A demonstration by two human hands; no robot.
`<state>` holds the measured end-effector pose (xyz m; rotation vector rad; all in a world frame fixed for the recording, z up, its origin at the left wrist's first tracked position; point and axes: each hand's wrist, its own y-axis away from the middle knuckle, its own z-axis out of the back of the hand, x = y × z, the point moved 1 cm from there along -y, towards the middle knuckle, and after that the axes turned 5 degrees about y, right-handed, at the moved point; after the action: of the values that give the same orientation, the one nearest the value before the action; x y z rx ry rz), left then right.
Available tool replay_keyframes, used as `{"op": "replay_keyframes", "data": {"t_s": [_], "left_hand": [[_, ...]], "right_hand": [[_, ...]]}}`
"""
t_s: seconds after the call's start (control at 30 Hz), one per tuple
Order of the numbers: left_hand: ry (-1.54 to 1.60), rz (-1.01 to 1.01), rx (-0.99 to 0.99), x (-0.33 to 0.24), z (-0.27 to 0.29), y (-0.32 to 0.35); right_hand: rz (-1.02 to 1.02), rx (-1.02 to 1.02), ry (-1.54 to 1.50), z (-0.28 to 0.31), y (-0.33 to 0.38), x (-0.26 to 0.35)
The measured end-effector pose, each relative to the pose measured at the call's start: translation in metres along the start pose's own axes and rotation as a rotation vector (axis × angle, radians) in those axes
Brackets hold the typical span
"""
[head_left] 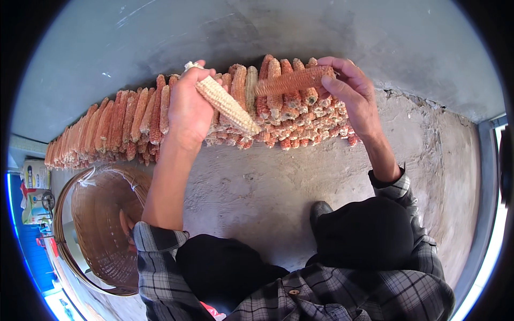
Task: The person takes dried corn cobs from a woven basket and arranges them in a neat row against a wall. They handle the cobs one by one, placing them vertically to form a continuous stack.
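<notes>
My left hand (191,106) grips a pale, cream-coloured bare corncob (227,105), which slants down to the right from my fingers. A reddish-brown bare corncob (292,80) lies almost level in my right hand (350,96), held at its right end between thumb and fingers. The two cobs are apart, the left one's lower tip below the other's left end. Just beyond both hands runs a long stack of corncobs (128,120), mostly orange and red, piled in layers against the wall. My hands hide parts of the stack.
A large woven basket (104,224) with a few cobs in it stands at my left. Printed sacks (36,176) stand farther left. The grey wall (278,27) rises behind the stack. Below lies a rough concrete floor (257,187), with my dark shoe (320,209) on it.
</notes>
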<state>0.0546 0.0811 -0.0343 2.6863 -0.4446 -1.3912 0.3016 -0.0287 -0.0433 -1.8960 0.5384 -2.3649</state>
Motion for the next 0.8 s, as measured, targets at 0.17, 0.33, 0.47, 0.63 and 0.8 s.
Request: {"op": "replay_keyframes", "data": {"t_s": [0.17, 0.33, 0.47, 0.63, 0.8], "left_hand": [[0.039, 0.047, 0.058, 0.001, 0.003, 0.006], [0.036, 0.005, -0.015, 0.0, 0.021, 0.005], [0.035, 0.001, -0.043, -0.003, 0.021, 0.015], [0.053, 0.004, -0.076, -0.008, 0.025, 0.027], [0.09, -0.02, -0.05, -0.009, 0.03, 0.03]], "right_hand": [[-0.095, 0.049, -0.132, -0.001, -0.033, -0.003], [-0.273, 0.273, -0.009, -0.027, -0.084, -0.026], [-0.277, 0.392, 0.118, -0.042, -0.105, -0.035], [-0.201, 0.25, 0.147, -0.048, -0.11, -0.027], [0.32, 0.024, 0.281, -0.04, -0.088, 0.022]]}}
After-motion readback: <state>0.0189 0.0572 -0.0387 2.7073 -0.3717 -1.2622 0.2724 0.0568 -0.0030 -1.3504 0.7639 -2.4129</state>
